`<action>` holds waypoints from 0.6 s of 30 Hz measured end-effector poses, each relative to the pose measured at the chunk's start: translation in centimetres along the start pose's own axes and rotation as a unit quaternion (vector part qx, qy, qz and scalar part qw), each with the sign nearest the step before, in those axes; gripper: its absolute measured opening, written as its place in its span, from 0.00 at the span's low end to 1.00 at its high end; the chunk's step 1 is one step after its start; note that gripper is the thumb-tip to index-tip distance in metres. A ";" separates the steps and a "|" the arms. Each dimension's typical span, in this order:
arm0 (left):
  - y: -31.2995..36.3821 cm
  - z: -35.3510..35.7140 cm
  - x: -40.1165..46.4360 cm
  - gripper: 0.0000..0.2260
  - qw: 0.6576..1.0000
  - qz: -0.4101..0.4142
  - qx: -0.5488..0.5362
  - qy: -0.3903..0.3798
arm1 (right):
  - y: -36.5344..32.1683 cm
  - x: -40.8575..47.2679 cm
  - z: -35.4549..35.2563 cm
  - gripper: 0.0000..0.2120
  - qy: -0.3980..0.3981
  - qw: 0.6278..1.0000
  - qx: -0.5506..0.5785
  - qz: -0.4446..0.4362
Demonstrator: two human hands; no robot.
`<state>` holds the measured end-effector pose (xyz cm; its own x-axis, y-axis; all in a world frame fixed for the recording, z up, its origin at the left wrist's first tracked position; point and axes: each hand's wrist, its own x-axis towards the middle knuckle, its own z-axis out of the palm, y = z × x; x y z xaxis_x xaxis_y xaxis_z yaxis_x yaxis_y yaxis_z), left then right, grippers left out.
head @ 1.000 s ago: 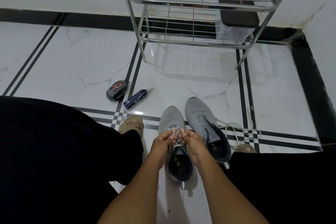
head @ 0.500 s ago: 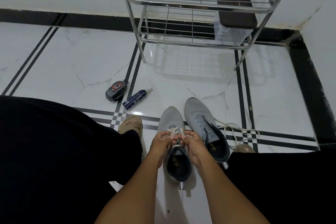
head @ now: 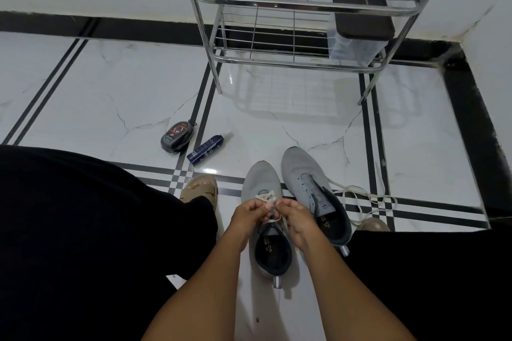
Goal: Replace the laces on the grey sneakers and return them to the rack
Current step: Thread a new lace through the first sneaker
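Grey sneakers on white tiled floor (head: 277, 108), side by side, toes pointing toward rack, between the person's knees. Head view only.

Left sneaker (head: 261, 178): cream lace (head: 266, 196) threaded through lower eyelets, crossing over the tongue. Left hand (head: 248, 214) and right hand (head: 297, 217) both over the midfoot, fingers curled, each pinching the lace; fingertips nearly meeting above the eyelets. Heel opening dark, facing camera, pull tab visible at the back.

Right sneaker (head: 302, 167): just beside the left one, touching or nearly so, eyelets bare. Loose lace (head: 360, 198) lying in a tangle on the floor to its right, one strand running up against the shoe's side.

Metal rack (head: 304, 0) standing against the wall beyond the shoes, wire shelves. Clear container with dark lid (head: 360, 14) on lower shelf, right end.

Left of the shoes, well apart: black shoe polish sponge (head: 176, 137) and dark blue tube (head: 205, 149), near each other on the floor.

Tan sandal (head: 199, 188) just left of left sneaker, partly under black clothing. Second foot's toe barely showing beside right sneaker's heel.
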<state>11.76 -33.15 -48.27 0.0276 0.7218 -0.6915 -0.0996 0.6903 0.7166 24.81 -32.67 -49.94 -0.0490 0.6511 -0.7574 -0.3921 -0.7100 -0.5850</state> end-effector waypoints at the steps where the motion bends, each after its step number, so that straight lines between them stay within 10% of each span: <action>1: 0.0 0.0 0.0 0.05 1.000 0.001 0.005 -0.001 | -0.1 -0.1 0.1 0.04 -0.005 1.000 -0.006 -0.001; 14: -0.3 -0.1 0.6 0.05 0.993 -0.014 0.113 -0.012 | -0.7 -0.4 1.1 0.07 -0.021 0.999 -0.048 0.009; 18: 0.2 -0.4 0.6 0.06 0.993 -0.026 0.118 0.008 | -1.2 -0.1 1.0 0.04 -0.018 0.977 -0.213 -0.009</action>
<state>11.41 -32.59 -48.63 0.0109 0.6858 -0.7277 0.1382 0.7197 0.6804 24.32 -31.63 -48.89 -0.0807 0.6685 -0.7393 0.0242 -0.7402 -0.6720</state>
